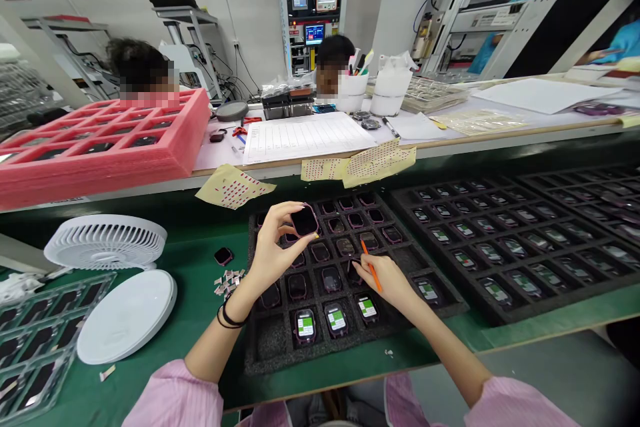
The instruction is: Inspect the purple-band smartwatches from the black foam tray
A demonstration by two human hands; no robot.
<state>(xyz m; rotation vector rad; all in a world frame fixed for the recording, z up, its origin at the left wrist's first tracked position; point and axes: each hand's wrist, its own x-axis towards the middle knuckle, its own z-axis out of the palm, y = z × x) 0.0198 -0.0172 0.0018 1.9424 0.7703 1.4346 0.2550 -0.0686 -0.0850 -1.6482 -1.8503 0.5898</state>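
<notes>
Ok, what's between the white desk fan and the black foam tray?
In the head view: a dark watch and a small pile of paper scraps, both on the green mat.

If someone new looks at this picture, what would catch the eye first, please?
First comes the left hand, holding a dark, rounded watch-like device above a black foam tray, while the right hand holds an orange pen-like tool over the same tray. Green-and-white screens glow along the tray's near row. Farther off on the left, a large pink foam crate sits on the bench.
</notes>
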